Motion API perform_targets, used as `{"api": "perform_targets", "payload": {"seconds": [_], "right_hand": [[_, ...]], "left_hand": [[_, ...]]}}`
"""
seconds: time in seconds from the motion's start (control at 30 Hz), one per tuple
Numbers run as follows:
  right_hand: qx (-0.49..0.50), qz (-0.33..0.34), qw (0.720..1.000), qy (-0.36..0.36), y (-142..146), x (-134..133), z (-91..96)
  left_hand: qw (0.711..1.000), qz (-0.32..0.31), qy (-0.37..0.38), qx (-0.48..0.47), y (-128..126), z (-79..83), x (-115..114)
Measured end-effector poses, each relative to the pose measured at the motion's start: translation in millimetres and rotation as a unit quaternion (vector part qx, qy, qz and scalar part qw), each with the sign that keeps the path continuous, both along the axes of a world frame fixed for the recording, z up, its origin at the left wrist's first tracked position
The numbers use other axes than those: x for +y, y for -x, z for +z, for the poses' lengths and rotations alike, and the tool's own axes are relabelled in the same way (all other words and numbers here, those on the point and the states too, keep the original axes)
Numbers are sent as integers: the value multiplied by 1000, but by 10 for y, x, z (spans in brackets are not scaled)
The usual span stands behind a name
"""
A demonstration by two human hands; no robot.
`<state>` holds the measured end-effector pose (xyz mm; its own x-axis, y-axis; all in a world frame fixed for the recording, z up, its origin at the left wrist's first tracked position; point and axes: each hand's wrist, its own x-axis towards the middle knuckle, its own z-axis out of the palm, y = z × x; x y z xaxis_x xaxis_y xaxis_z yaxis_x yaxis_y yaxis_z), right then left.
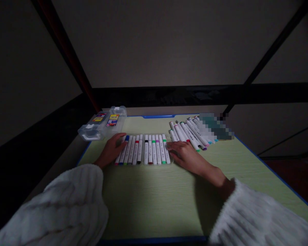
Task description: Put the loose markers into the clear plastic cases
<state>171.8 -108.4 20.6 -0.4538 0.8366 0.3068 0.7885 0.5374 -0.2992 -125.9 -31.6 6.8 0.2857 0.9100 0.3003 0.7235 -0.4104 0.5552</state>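
I am finding the left hand (110, 150) and right hand (187, 155), fingers parted, at either end of the row of markers (158, 152) on the counter (154, 201); these are looking light, stiff and slick, best pinched mid-length.

This is looking like a home: colour pens (154, 153) are lying between the left hand (111, 150) and right hand (187, 155), a blue-edged table (151, 201) is sitting under both, and a plain wall (164, 44) is standing beyond.
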Motion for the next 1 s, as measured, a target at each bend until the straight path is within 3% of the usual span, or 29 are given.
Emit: {"api": "perform_targets", "payload": {"seconds": [0.43, 1.0], "right_hand": [[-7, 40, 998, 48, -91, -10, 39], [9, 70, 995, 70, -235, -46, 94]], "left_hand": [[1000, 5, 0, -20, -2, -21, -31], [998, -27, -16, 48, -56, 14, -103]]}}
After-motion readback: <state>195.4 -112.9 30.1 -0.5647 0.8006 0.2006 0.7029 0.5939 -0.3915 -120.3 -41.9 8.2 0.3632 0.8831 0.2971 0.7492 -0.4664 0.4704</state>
